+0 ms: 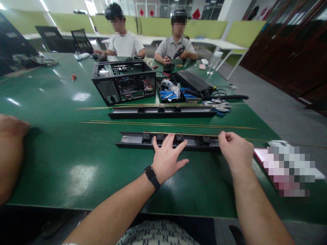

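Observation:
A long black rail [133, 140] with a silvery inner channel lies across the green table in front of me, several black blocks set along it. My left hand [167, 153], with a dark watch on its wrist, rests over the middle of the rail with its fingers spread, fingertips at the blocks. At the rail's right end my right hand [236, 149] pinches a thin brass-coloured rod [199, 134], which runs along the rail's far edge and sticks out to the right. A second, similar rail [163, 115] lies farther back.
Loose thin rods [168, 125] lie between the rails. Behind stand an opened computer case [125, 83] and a tray [170, 100] with gloves. Two people sit opposite, one holding a power drill [179, 51]. Another person's arm [11, 156] rests at left. A partly blurred pink-and-white item [268, 170] lies at right.

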`<state>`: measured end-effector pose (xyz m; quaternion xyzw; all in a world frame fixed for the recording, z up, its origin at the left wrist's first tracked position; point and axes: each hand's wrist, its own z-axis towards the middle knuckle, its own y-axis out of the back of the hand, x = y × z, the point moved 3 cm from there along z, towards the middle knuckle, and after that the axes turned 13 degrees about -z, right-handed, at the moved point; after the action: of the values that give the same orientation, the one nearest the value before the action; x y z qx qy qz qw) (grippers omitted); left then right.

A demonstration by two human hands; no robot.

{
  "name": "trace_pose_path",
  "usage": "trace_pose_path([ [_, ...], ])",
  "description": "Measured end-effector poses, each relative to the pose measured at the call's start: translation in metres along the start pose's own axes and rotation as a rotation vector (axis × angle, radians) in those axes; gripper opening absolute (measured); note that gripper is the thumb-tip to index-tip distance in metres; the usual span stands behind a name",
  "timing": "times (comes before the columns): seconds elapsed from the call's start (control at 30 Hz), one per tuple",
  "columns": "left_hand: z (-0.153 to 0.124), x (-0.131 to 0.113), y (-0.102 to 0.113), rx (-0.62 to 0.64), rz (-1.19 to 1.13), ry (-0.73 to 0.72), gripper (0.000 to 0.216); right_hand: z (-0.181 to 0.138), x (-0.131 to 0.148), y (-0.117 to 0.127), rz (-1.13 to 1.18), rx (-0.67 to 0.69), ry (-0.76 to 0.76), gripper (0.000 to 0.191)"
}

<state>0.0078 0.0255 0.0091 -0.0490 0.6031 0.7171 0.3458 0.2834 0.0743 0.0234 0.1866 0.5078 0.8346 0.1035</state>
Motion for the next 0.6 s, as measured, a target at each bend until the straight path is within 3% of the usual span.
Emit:
trace_pose_path([
  [0.37,-0.0001,0.0003,-0.0007,-0.003,-0.003,-0.007,0.064,0.0022,-0.0006,0.0008,-0.037,0.072,-0.048,0.038],
  [0.6,0.0002,0.0,-0.0002,-0.002,0.006,0.001,0.064,0.0029,-0.0022,-0.0016,-0.014,0.044,-0.031,0.036],
])
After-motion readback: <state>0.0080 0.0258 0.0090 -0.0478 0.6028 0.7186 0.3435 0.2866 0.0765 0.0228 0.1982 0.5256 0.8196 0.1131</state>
